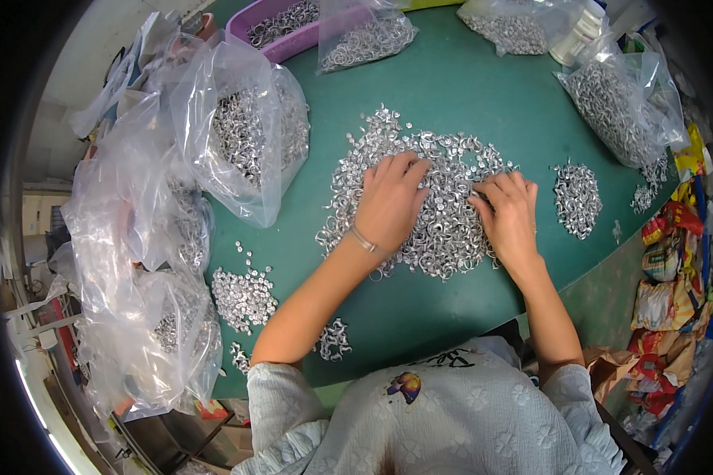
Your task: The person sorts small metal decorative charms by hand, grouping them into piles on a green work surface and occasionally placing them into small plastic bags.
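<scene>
Metal pieces (445, 237) lie heaped mid-bench (459, 87), the left hand (392, 199) and right hand (509, 212) curled over them; I can't tell whether either pinches any. A wide rightward sweep could mix them into the small pile (577, 201) there.

From the person's head, the left of two side-by-side fisheye cameras looks steeply down over the patterned pale grey fabric shirt (467, 404), facing from the smooth green worktop's (451, 87) near edge toward its far side, close but wide enough to include its right edge.
</scene>
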Available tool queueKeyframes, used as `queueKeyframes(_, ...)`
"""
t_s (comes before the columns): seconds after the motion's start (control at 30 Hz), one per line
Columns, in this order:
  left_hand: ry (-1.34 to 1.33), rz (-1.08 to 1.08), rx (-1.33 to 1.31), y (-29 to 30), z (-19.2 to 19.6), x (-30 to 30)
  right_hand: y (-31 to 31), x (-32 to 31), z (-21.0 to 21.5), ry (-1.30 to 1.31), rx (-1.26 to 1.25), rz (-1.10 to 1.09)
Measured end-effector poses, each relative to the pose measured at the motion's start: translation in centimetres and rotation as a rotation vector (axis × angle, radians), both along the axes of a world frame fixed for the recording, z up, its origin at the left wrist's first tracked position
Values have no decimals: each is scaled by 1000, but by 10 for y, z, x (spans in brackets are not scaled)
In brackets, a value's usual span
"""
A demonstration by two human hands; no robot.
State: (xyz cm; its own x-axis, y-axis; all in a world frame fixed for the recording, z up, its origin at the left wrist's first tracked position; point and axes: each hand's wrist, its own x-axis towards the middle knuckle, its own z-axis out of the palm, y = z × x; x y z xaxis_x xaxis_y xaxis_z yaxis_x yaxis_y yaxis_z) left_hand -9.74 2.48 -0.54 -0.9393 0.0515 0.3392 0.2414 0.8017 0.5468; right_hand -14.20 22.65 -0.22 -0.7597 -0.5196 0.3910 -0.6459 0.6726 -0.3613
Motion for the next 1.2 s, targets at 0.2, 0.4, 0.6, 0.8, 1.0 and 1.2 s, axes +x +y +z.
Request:
queueKeyframes(0.2, -29, -71, -99, -13, -11, -11, 11, 1, 1, -20, -106, -50)
queueKeyframes(0.4, 20, -27, 201, -10, 12, 15, -4, 55, 9, -247, -384, 191)
queueKeyframes(0.6, -361, -120, 454, -2, 24, 92, -34, 112, -16, -323, -198, 419)
queueKeyframes(0.8, -241, -46, 21, 17, 7, 158, -4, 77, -4, -94, -288, 199)
queueKeyframes(1.0, -221, -2, -89, 11, -5, 177, -10, 36, 5, 29, -47, 57)
queueKeyframes(1.2, -268, 75, -59, -6, 20, 170, -4, 72, 7, -136, -287, 130)
